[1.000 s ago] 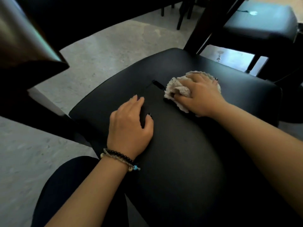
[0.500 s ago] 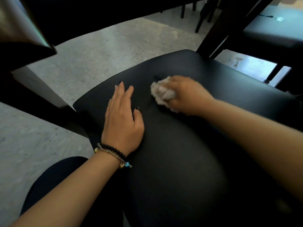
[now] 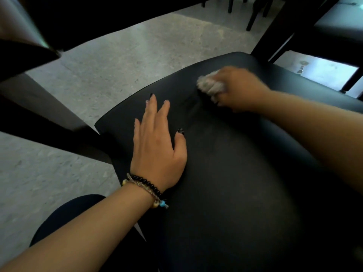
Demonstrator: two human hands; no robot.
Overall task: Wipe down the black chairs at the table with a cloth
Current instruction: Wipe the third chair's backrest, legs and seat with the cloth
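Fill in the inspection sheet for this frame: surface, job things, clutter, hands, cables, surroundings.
Surface: black chair seat, dull, with a short slit-like mark near the cloth.
Job things: pale cloth, bunched and blurred, on the seat's far part.
Clutter: nothing seen on the seat.
Hands: left hand lies flat on the seat, fingers straight, beaded bracelets at the wrist; right hand grips the cloth against the seat, motion-blurred.
Cables: nothing seen.
Surroundings: grey speckled floor; second chair at upper right; dark table at upper left; small wet-looking spots on the floor under the second chair; the person's dark-clad knee at lower left.
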